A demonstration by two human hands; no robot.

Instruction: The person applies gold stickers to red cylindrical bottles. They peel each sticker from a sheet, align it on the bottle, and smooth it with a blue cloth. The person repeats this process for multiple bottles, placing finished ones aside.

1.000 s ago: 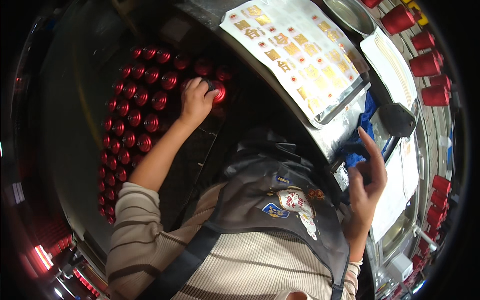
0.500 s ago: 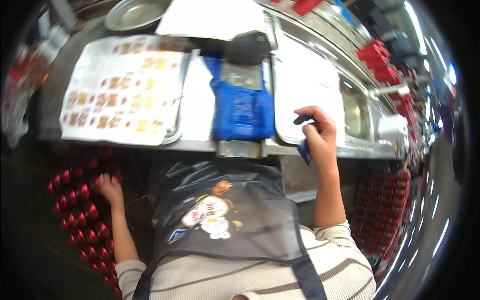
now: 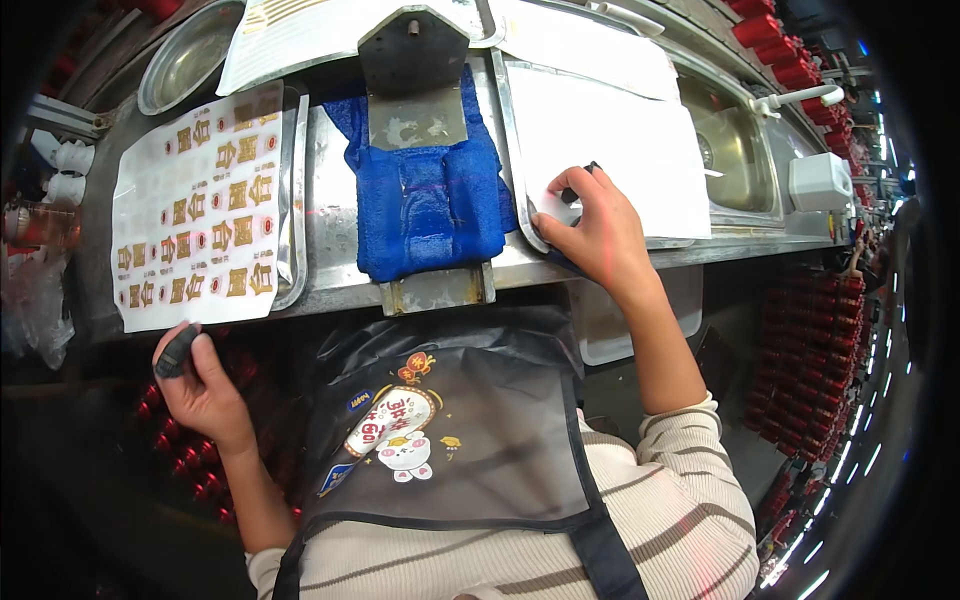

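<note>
My left hand (image 3: 205, 390) is at the table's front edge, just below the near corner of a white decal sheet (image 3: 140, 215) with gold and red prints. Its palm shows, with thumb and fingers apart, a black finger cover (image 3: 175, 350) on one finger, and nothing visible between them. Over the front of a white-covered tray (image 3: 620, 130), my right hand (image 3: 605, 230) has thumb and forefinger apart in a curve. Under its palm sticks out a dark blue flat piece (image 3: 568, 262), mostly hidden. Between the hands stands a metal bracket (image 3: 415, 60) with a wet blue cloth cradle (image 3: 430, 205).
A round metal bowl (image 3: 190, 60) sits at the far left. To the right are a sink (image 3: 735, 150), a tap (image 3: 805, 97) and a white container (image 3: 820, 182). Shiny red objects (image 3: 185, 460) lie below the table at left; more red stacks (image 3: 810, 350) stand at right.
My left hand has come up from the red objects to the sheet's near edge, without one visible in it. My right hand has shifted left across the tray. The view has turned slightly.
</note>
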